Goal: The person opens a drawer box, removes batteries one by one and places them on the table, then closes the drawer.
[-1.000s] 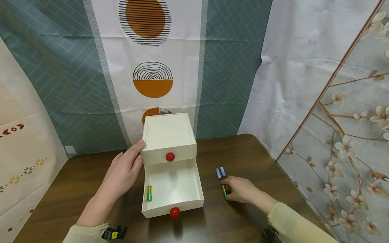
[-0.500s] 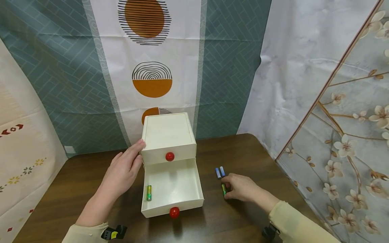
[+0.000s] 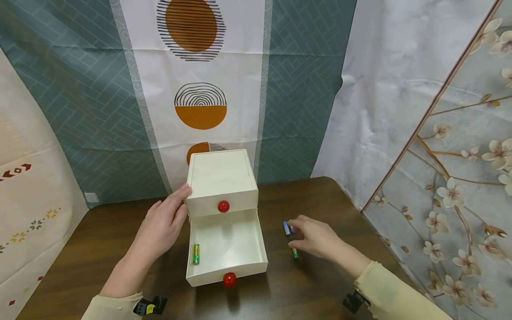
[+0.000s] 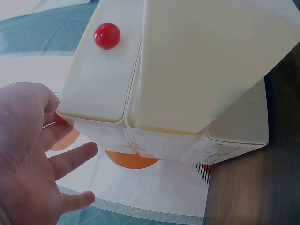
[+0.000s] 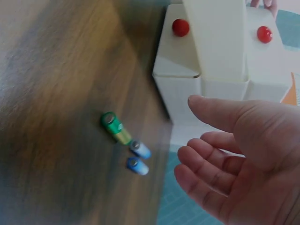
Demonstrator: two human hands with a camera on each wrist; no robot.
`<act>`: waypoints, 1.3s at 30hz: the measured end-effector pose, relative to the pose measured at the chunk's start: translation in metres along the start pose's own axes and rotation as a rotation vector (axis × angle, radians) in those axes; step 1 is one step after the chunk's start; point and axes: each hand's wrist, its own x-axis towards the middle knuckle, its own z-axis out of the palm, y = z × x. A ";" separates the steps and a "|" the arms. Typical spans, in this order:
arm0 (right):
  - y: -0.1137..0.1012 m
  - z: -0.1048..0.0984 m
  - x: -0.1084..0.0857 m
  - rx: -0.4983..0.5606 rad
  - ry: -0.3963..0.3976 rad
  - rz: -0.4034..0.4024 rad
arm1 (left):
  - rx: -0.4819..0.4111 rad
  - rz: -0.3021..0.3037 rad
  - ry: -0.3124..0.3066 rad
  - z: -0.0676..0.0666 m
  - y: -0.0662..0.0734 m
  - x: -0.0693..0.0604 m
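Notably, the right wrist view uncovers a bottom drawer (image 5: 176,55) that the head view hides, and shows whole the green-and-yellow battery (image 5: 116,129) and, just beyond its end, two blue batteries (image 5: 139,167), which the right hand (image 3: 318,240) partly covers from above. Only the head view reaches into the pulled-out drawer (image 3: 236,244), where a second green battery (image 3: 196,254) lies near the left wall. Thumb and fingers parted, the right hand hangs empty over the loose trio; the left hand (image 3: 162,226), fingers spread, touches the white cabinet's (image 3: 222,173) left side. Dark wood forms the surface (image 3: 316,291), with geometric-patterned fabric (image 3: 308,111) behind and floral fabric (image 3: 464,222) at right.
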 end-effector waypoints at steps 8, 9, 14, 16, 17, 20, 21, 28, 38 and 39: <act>-0.021 -0.012 0.002 0.027 0.065 -0.020 | 0.002 0.001 0.002 0.001 -0.001 0.000; -0.024 -0.013 0.003 0.027 0.073 -0.026 | 0.001 0.003 0.003 0.001 -0.001 0.000; -0.038 -0.018 0.004 0.031 0.107 -0.063 | -0.001 0.010 0.011 0.001 -0.001 0.000; -0.044 -0.019 0.005 0.040 0.114 -0.079 | -0.002 0.010 0.011 0.001 0.000 0.000; -0.047 -0.020 0.005 0.045 0.118 -0.090 | -0.001 0.008 0.011 0.001 0.000 0.000; -0.056 -0.023 0.007 0.051 0.129 -0.123 | -0.001 0.005 0.009 0.001 0.000 0.000; -0.059 -0.024 0.008 0.052 0.131 -0.130 | -0.001 0.004 0.008 0.001 0.000 0.000; -0.078 -0.027 0.015 0.066 0.113 -0.165 | 0.001 0.007 0.011 0.001 -0.001 0.000; -0.101 -0.021 0.025 0.087 0.068 -0.208 | -0.001 -0.001 0.002 0.001 -0.001 0.000; -0.104 -0.020 0.026 0.090 0.063 -0.211 | -0.001 -0.001 0.002 0.001 -0.001 0.000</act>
